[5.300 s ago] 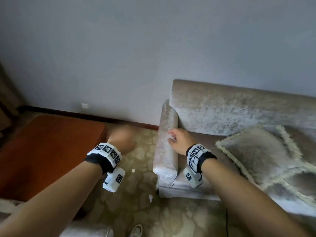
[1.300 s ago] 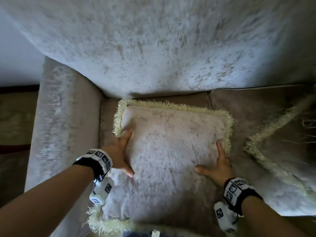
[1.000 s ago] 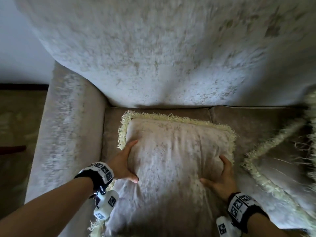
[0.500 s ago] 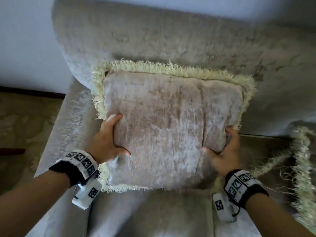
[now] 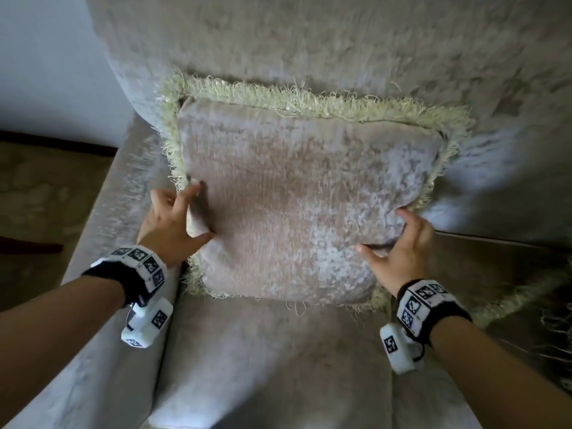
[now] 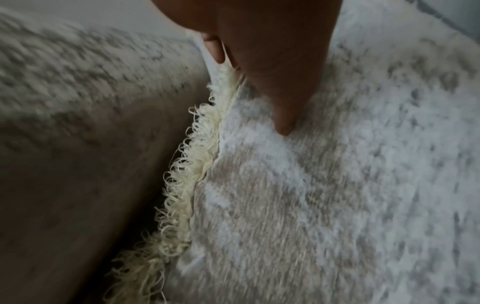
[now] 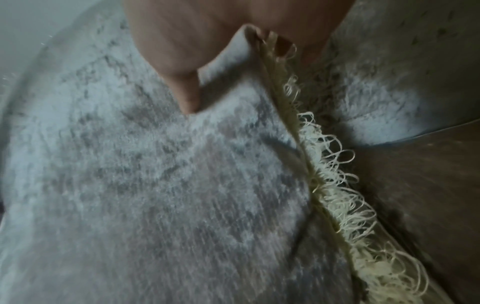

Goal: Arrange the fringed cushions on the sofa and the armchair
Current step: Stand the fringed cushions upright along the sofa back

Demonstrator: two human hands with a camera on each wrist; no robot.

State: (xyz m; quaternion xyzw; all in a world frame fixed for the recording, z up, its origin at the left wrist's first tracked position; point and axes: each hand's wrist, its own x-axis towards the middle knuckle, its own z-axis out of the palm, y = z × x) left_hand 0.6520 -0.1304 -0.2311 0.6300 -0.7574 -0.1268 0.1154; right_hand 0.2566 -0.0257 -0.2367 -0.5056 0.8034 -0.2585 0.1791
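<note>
A beige velvet cushion [image 5: 297,193] with a cream fringe stands upright against the sofa backrest [image 5: 309,41], its lower edge on the seat [image 5: 272,360] beside the left armrest [image 5: 99,243]. My left hand [image 5: 176,221] grips its left edge, thumb on the front face and fingers behind. My right hand [image 5: 402,243] grips its right lower edge the same way. The left wrist view shows my thumb pressed into the cushion [image 6: 337,185] next to the fringe. The right wrist view shows my thumb on the cushion [image 7: 155,185], its edge pinched.
A second fringed cushion [image 5: 526,292] lies on the sofa seat at the right. The patterned floor [image 5: 40,193] and a dark skirting board are to the left of the armrest, below a pale wall [image 5: 46,57].
The cushion lay flat on the seat a second ago. Both hands lifted it and stood it upright against the backrest; since half a second ago it has settled lower onto the seat.
</note>
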